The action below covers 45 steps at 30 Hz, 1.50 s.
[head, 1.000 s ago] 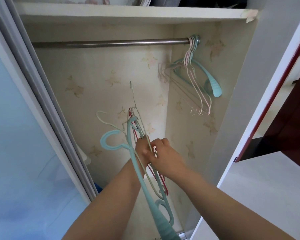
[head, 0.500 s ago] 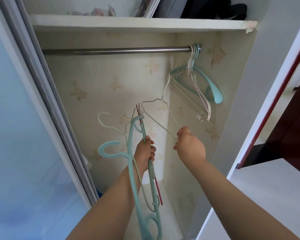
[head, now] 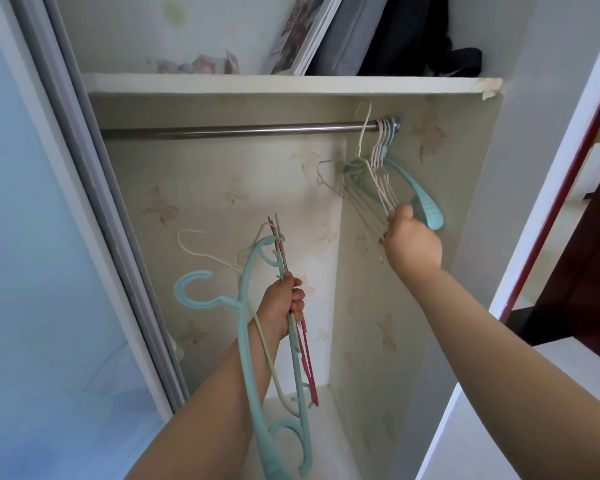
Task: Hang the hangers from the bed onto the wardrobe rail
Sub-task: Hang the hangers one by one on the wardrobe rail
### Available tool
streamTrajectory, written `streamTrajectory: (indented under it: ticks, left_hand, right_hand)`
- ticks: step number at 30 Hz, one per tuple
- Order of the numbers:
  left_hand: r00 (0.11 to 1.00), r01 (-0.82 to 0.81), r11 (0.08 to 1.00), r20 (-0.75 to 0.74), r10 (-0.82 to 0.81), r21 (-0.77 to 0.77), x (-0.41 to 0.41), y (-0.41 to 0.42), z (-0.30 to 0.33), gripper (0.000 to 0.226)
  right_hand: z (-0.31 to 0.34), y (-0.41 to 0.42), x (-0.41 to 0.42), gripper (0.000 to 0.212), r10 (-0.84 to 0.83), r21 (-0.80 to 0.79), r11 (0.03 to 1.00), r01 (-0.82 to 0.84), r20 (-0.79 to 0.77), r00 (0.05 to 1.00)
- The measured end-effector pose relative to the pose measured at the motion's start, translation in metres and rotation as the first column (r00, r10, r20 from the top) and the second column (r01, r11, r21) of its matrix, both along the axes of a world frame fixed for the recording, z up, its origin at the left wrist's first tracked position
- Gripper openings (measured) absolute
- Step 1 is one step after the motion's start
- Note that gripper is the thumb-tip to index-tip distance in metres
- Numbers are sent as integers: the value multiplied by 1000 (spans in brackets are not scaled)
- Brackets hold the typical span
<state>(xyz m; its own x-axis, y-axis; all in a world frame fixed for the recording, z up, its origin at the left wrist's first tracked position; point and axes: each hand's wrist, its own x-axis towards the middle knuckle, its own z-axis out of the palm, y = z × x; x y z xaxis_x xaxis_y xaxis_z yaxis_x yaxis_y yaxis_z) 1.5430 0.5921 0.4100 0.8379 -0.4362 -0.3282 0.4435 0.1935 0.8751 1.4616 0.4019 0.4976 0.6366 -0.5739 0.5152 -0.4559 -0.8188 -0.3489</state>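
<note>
Reaching up, the right hand (head: pixel 411 242) pinches a thin pale wire hanger (head: pixel 370 168) whose hook is at the metal wardrobe rail's (head: pixel 229 130) right end, beside hung hangers (head: pixel 383 161); the left hand (head: pixel 282 306), lower, grips a bundle of teal, cream and red plastic hangers (head: pixel 257 327)

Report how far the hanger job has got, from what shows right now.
Done: a cluster of hangers already hangs at the right end of the wardrobe rail. In hand: the right hand grips the lower part of a thin hanger there, its hook at the rail. Left: the left hand holds a bundle of hangers, teal, red and cream, not yet hung. The bed is out of view.
</note>
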Motion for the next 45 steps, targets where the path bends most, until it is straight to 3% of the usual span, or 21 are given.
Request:
streamTrajectory:
  ticks: [5, 8, 12, 14, 17, 20, 23, 25, 27, 30, 32, 35, 38, 40, 41, 43, 45]
  left_hand:
    - [999, 24, 994, -44, -28, -105, 7, 3, 7, 32]
    - [998, 13, 990, -61, -22, -143, 6, 6, 7, 28]
    - [997, 25, 982, -66, -38, -187, 1, 10, 6, 15]
    - [996, 33, 975, -75, -51, -218, -1, 12, 4, 7]
    - [993, 23, 966, -107, -52, -258, -1, 13, -3, 13]
    - [993, 6, 959, -113, -39, -282, -2, 14, -8, 13]
    - [994, -9, 955, -103, -23, -298, -7, 14, -10, 15]
    - [995, -26, 956, -98, -3, -291, -11, 11, -11, 14]
    - [995, -56, 962, -96, 32, -268, -15, 7, -12, 12]
    - [994, -74, 966, -90, 53, -249, -20, 4, -12, 14]
    - [995, -69, 967, -91, 48, -244, -22, 6, -14, 15]
    - [990, -71, 963, -133, 38, -260, -23, 10, -21, 17]
    - [985, -73, 957, -173, 24, -282, -20, 16, -30, 19]
    - [985, -48, 955, -172, -3, -294, -21, 21, -33, 16]
    - [985, -33, 951, -170, -20, -306, -23, 22, -33, 18]
    - [987, -7, 945, -156, -46, -326, -29, 25, -32, 24]
    - [990, 16, 945, -128, -61, -325, -33, 25, -33, 27]
  right_hand:
    - [28, -5, 21, 32, -44, -93, 995, 34, -115, 992]
    - [22, -7, 24, 34, -53, -70, 997, 39, -216, 975]
    - [5, -15, 15, 33, -98, -34, 995, 93, -233, 968]
    - [0, -20, 9, 36, -135, -23, 991, 133, -220, 966]
    - [-7, -25, 0, 46, -168, -3, 985, 171, -192, 967]
    - [-17, -13, -20, 56, -169, 105, 978, 180, -106, 980]
    - [-40, 25, -42, 57, -42, 282, 959, 22, 65, 997]
    - [-56, 57, -52, 49, 178, 431, 878, -208, 108, 978]
    - [-72, 85, -60, 52, 454, 575, 738, -353, -35, 891]
    - [-87, 106, -70, 56, 721, 825, 444, -350, -97, 687]
    - [-95, 104, -74, 44, 753, 884, 343, -317, -57, 656]
    - [-102, 99, -79, 40, 747, 903, 293, -313, -12, 664]
    - [-116, 95, -87, 84, 701, 942, 182, -281, 76, 709]
    - [-127, 97, -90, 102, 655, 982, 102, -156, 52, 754]
    - [-131, 101, -92, 98, 660, 997, 20, -80, 47, 750]
    - [-137, 109, -93, 65, 678, 989, -148, -17, 114, 726]
    - [-139, 120, -92, 41, 622, 986, -159, -56, 144, 769]
